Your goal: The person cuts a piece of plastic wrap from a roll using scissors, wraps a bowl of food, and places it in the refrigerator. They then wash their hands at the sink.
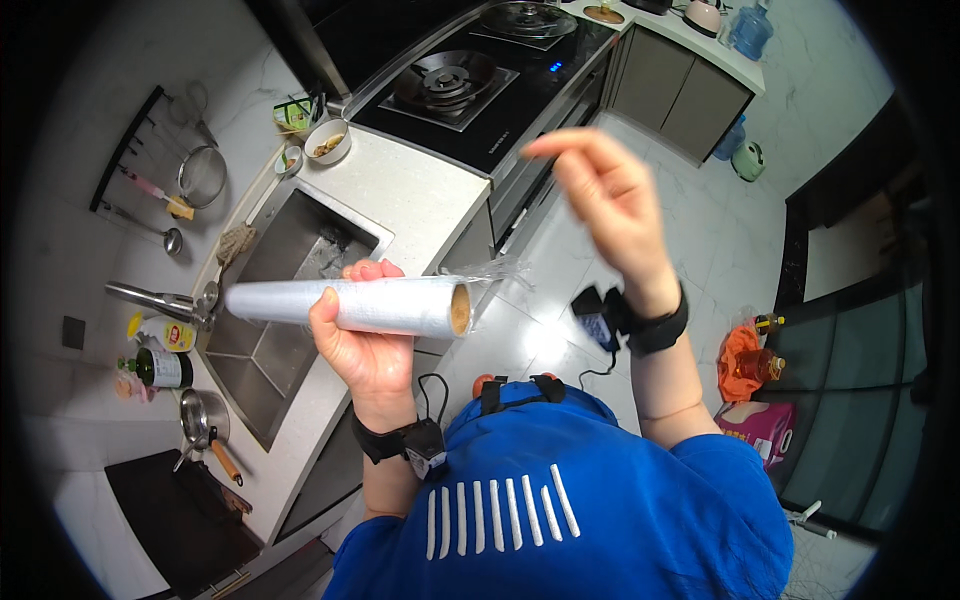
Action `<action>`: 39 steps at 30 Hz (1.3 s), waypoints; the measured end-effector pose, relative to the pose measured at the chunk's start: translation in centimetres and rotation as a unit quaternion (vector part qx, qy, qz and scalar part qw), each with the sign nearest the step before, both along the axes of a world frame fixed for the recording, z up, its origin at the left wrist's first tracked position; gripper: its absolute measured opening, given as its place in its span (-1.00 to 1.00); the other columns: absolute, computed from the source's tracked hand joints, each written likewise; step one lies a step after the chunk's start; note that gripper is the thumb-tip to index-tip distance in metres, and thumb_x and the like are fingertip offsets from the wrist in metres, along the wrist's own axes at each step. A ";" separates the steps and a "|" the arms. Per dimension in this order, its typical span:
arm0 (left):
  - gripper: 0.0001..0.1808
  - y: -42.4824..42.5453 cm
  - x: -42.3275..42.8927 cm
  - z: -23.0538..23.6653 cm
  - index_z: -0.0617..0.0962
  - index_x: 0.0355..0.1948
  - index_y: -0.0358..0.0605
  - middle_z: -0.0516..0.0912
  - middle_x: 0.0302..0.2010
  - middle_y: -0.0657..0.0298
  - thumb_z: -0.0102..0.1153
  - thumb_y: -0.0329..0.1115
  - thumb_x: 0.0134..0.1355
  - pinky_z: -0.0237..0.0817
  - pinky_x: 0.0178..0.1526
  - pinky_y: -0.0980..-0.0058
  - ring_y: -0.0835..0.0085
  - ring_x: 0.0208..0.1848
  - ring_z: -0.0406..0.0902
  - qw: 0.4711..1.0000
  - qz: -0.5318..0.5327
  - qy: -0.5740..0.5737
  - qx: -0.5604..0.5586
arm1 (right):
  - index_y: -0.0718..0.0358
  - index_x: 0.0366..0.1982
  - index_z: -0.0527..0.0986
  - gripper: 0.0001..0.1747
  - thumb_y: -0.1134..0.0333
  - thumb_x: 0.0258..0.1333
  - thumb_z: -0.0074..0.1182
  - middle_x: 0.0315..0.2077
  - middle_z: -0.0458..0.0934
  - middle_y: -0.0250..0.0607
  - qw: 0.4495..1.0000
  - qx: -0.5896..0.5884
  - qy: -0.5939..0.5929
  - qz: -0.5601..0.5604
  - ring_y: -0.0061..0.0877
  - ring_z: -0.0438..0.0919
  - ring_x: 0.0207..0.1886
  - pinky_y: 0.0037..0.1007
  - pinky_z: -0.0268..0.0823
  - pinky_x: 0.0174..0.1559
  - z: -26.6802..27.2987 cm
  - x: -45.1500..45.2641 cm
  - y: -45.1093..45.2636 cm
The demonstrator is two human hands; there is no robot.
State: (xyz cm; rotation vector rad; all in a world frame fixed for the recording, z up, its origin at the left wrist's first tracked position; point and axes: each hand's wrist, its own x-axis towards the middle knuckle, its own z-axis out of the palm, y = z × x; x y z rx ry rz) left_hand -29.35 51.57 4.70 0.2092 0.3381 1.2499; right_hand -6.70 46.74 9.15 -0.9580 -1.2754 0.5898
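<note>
My left hand (371,356) grips a roll of clear plastic cling film (390,306) around its middle, thumb on the near side. The roll lies roughly level above the sink's edge, and the open end of its brown cardboard core faces right. From that end a crumpled loose flap of film (491,271) sticks out. Off to the right and higher, my right hand (611,187) is raised over the floor, slightly blurred. Its index finger extends left with the others loosely bent, and no object shows in it. It is apart from the roll.
Below the roll is a stainless steel sink (259,375). Beyond it, a bowl of food (328,142) and a small dish (288,160) stand near a gas cooktop (495,139). A saucepan (202,412) sits by the sink. Bottles (761,366) are on the floor at right.
</note>
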 end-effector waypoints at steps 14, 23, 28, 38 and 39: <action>-0.64 -0.1 0.2 1.9 0.32 -0.34 -0.01 0.35 -0.43 0.27 0.10 -0.31 -0.23 0.20 -0.08 0.31 0.41 -0.33 0.34 0.922 0.058 0.125 0.361 | 0.29 -0.63 0.37 -0.72 0.34 0.14 -0.05 -0.80 0.28 -0.40 0.966 -0.135 -0.115 0.189 -0.65 0.24 -0.75 -0.58 0.06 -0.65 -1.4 -3.0 -4.4; -0.72 0.5 0.5 2.4 0.39 -0.32 -0.10 0.40 -0.36 0.25 0.21 -0.29 0.00 0.13 0.21 0.17 0.34 -0.08 0.37 0.974 0.132 0.088 0.164 | 0.24 -0.68 0.32 -0.72 0.38 0.12 -0.07 -0.49 0.44 -0.29 0.995 0.075 -0.005 0.061 -0.73 0.24 -0.59 -0.68 0.15 -0.48 -2.4 -2.2 -4.5; -0.49 0.1 2.0 1.6 0.34 -0.20 -0.17 0.41 -0.26 0.22 0.27 -0.10 -0.03 0.13 0.19 0.07 0.36 -0.11 0.41 0.995 0.088 0.053 0.019 | 0.20 -0.63 0.27 -0.81 0.47 0.04 -0.08 -0.43 0.45 -0.28 0.979 0.048 0.129 0.149 -0.78 0.26 -0.53 -0.70 0.16 -0.45 -2.6 -2.1 -3.5; -0.47 -1.3 2.4 2.3 0.21 0.04 -0.13 0.35 -0.04 0.14 0.12 -0.21 0.14 0.11 0.17 0.04 0.31 0.11 0.27 0.992 0.065 0.095 0.045 | 0.34 -0.36 0.40 -0.89 0.52 0.05 -0.16 -0.69 0.34 -0.36 0.994 -0.013 -0.098 0.041 -0.72 0.25 -0.66 -0.63 0.09 -0.60 -4.5 -4.2 -3.8; -0.48 -1.4 2.3 2.5 0.20 0.05 -0.14 0.34 -0.03 0.13 0.11 -0.22 0.16 0.10 0.17 0.04 0.29 0.14 0.25 0.991 0.062 0.101 0.062 | 0.34 -0.40 0.42 -0.89 0.52 0.05 -0.15 -0.69 0.34 -0.35 0.994 -0.029 -0.094 0.040 -0.71 0.26 -0.66 -0.62 0.09 -0.60 -4.6 -4.1 -3.9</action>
